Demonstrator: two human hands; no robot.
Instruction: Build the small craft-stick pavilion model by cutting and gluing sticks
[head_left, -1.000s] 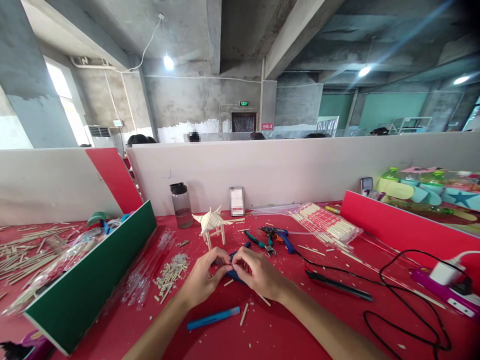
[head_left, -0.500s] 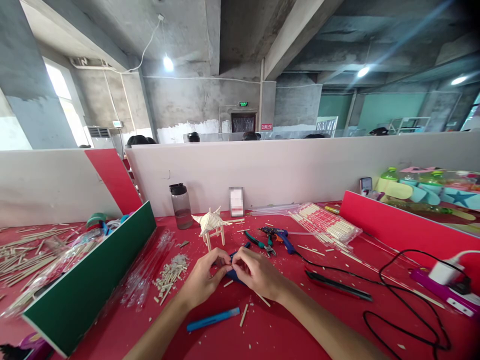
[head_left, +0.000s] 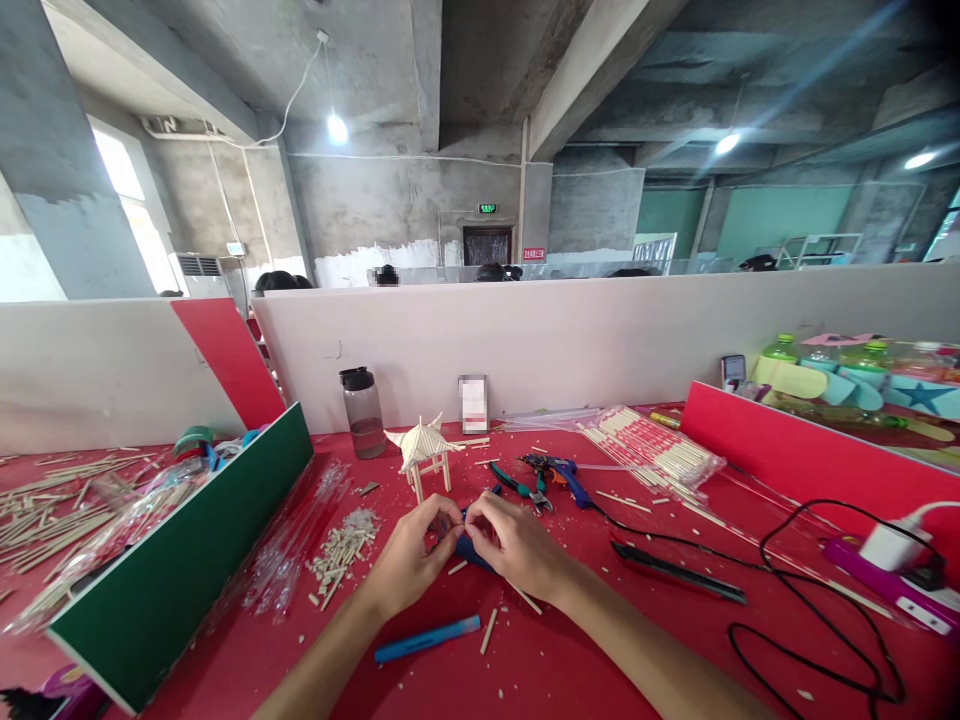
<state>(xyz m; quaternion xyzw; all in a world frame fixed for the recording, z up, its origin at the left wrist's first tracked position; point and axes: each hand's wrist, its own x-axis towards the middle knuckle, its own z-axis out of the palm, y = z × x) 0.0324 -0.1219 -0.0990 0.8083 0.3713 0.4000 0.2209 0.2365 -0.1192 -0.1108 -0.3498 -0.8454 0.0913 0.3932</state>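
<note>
My left hand (head_left: pixel 417 550) and my right hand (head_left: pixel 511 545) meet fingertip to fingertip over the red table (head_left: pixel 570 650). Both are closed in a pinch, and whatever lies between the fingertips is too small or hidden to name. Under and behind them shows part of a dark blue object (head_left: pixel 474 553), mostly covered by the hands. Just beyond stands a small pavilion model (head_left: pixel 426 445) built of pale wooden sticks. A blue marker-like stick (head_left: pixel 427 638) lies nearer to me, beside a short wooden stick (head_left: pixel 488 632).
Pliers (head_left: pixel 538 496) and a blue glue gun (head_left: pixel 574 483) lie right of the model. A black utility knife (head_left: pixel 679 572) and cable (head_left: pixel 750 566) are farther right. Cut stick pieces (head_left: pixel 341 552) are heaped left, beside a green divider (head_left: pixel 195 560). A bottle (head_left: pixel 363 415) stands behind.
Almost nothing differs. My pinched fingers have shifted very slightly, and the other things on the table stay in place.
</note>
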